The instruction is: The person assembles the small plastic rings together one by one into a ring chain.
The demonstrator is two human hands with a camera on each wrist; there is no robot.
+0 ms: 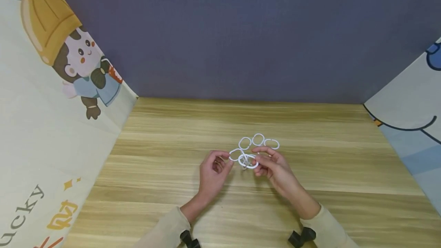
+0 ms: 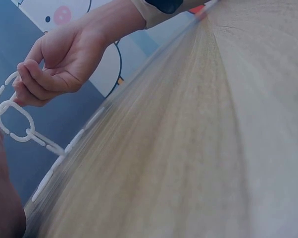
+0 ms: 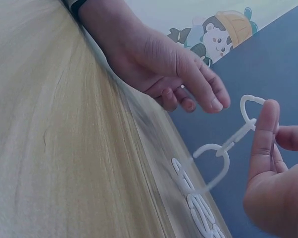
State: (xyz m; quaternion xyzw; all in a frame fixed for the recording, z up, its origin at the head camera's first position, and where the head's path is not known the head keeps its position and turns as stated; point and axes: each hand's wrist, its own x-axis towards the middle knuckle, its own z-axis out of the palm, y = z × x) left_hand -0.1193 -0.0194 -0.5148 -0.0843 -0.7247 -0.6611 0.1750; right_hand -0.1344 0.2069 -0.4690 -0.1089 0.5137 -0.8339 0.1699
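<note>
A chain of white split rings hangs from my right hand (image 1: pixel 275 169), which pinches the top ring (image 3: pixel 243 106) between thumb and fingers. Below it dangle a ring seen edge-on (image 3: pixel 236 135) and a wider ring (image 3: pixel 226 168), with a small gap showing in its loop. My left hand (image 1: pixel 214 171) is to the left of the hanging rings, fingers loosely bent and holding nothing; in the right wrist view its fingertips are apart from the chain. Only a blurred edge of the left hand (image 2: pixel 3 198) shows in the left wrist view.
More white rings (image 3: pixel 196 213) lie flat on the wood-grain table (image 1: pixel 165 133), just beyond the hands. A dark blue panel (image 1: pixel 241 49) rises behind the table's back edge. Printed cartoon panels stand along the left (image 1: pixel 51 133) and right sides.
</note>
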